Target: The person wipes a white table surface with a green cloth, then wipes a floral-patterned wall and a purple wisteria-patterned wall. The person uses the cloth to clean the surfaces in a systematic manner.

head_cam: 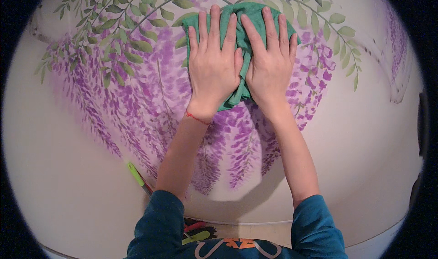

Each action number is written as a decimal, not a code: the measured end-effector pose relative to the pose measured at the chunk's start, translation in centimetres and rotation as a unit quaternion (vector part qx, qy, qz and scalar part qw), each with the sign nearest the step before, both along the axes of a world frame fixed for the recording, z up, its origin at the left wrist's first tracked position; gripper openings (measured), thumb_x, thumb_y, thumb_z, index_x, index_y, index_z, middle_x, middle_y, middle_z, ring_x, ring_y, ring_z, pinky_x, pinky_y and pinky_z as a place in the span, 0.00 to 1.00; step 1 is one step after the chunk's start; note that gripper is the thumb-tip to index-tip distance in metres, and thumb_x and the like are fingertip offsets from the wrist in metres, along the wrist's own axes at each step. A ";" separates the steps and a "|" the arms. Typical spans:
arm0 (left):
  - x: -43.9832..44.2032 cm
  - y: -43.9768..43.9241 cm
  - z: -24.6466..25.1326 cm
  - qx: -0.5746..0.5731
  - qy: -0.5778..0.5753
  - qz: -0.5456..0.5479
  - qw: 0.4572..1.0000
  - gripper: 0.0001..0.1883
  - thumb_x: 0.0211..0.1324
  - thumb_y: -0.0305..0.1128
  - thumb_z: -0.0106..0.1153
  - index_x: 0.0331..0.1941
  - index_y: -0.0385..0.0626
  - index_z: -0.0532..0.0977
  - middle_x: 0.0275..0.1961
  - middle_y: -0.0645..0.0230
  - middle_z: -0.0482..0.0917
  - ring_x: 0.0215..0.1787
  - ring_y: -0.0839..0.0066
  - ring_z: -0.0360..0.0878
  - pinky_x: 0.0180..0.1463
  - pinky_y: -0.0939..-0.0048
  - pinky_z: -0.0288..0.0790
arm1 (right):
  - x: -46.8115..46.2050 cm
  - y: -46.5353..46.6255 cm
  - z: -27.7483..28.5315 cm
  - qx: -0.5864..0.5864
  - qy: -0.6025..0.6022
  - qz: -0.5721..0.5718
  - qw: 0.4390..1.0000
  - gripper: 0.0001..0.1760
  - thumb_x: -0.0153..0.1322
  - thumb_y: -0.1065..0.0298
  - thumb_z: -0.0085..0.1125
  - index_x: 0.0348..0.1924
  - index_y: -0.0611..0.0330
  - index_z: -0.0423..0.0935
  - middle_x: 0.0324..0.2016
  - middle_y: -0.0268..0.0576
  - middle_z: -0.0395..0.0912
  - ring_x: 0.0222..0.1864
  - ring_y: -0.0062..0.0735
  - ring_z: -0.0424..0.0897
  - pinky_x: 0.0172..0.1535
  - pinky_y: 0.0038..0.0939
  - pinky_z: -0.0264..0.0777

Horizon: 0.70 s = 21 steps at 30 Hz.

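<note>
A green cloth (227,29), rumpled and folded, lies on a pale surface (342,139) that bears purple wisteria blossoms (137,111). My left hand (214,62) rests flat on the cloth's left half, fingers spread and pointing away from me. Beside it, my right hand (272,62) lies palm down on the right half, its fingers also apart. A twisted fold of cloth runs between the two hands, close to the left thumb. Neither hand's fingers are curled around the cloth. The palms and much of the cloth under them are hidden.
A tool with a bright green handle (136,174) lies left of my left forearm, partly hidden by the sleeve. Past the near edge (239,222), red and green handled items (196,236) show near my body. Dark objects (422,125) stand at the right rim.
</note>
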State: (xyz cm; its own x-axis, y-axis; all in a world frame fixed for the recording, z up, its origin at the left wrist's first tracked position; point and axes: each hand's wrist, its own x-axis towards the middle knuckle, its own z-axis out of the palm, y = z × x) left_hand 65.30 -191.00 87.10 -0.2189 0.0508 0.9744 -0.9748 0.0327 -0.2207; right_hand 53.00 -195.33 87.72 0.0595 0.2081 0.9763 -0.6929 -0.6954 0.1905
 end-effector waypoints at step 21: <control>-0.6 0.4 -2.9 0.058 0.066 0.029 0.996 0.31 0.62 0.40 0.53 0.70 0.48 0.64 0.77 0.54 0.54 0.77 0.46 0.50 0.74 0.32 0.38 | -0.1 0.6 -2.6 0.038 0.040 0.030 0.998 0.27 0.70 0.66 0.53 0.64 0.55 0.72 0.68 0.44 0.66 0.71 0.51 0.62 0.69 0.54 0.53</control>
